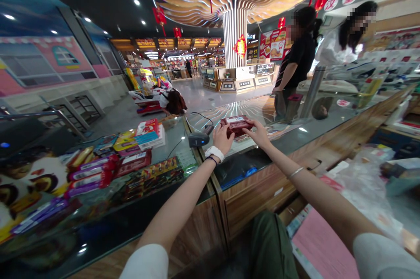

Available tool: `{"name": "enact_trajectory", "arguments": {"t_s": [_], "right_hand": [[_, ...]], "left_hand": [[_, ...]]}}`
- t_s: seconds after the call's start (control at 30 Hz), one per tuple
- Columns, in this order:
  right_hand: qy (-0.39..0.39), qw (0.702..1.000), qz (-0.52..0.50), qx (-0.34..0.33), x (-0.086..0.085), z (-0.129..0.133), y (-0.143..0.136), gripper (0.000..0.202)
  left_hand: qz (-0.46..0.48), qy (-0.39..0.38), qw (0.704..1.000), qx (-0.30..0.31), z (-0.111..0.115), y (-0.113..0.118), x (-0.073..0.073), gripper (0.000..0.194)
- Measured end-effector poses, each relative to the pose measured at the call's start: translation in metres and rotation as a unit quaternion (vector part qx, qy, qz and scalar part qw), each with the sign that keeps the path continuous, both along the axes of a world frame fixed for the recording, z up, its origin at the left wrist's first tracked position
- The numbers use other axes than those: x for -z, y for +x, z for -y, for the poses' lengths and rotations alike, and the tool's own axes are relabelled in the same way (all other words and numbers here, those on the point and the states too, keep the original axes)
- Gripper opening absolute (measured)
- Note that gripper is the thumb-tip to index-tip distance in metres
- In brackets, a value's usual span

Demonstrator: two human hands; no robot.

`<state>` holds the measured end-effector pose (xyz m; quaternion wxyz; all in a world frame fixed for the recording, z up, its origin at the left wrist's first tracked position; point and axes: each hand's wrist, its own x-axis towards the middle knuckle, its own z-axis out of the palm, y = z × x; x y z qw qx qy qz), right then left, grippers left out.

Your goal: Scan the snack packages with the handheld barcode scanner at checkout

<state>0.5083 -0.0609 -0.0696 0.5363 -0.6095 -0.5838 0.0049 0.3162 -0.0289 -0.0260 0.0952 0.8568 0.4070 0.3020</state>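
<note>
A dark red packet with a white label on its upper face is held just above the glass counter. My left hand grips its left end, a white band and a dark cord on that wrist. On the packet's right end, the fingers of my right hand are closed; a thin bracelet circles that forearm. Close to the left hand, a black handheld scanner with a cable lies on the glass. The printing on the packet is too small to read.
On the left counter lie purple snack packs, another dark red packet and a stack of red and white boxes. Two people stand beyond the counter at right. Plastic bags and a pink sheet are at lower right.
</note>
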Motion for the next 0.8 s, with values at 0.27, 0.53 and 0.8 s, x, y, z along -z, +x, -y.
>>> {"name": "enact_trajectory", "arguments": {"t_s": [0.27, 0.53, 0.8], "right_hand": [[0.112, 0.989, -0.089, -0.034, -0.016, 0.006, -0.025, 0.055], [0.115, 0.981, -0.132, -0.086, -0.036, -0.015, -0.079, 0.045], [0.122, 0.964, -0.144, -0.189, -0.050, -0.045, -0.142, 0.036]], "left_hand": [[0.142, 0.052, 0.986, 0.070, -0.014, -0.025, -0.008, 0.029], [0.182, 0.068, 0.980, 0.033, -0.023, -0.087, -0.032, 0.010], [0.213, 0.064, 0.975, -0.005, -0.030, -0.160, -0.039, 0.029]]}}
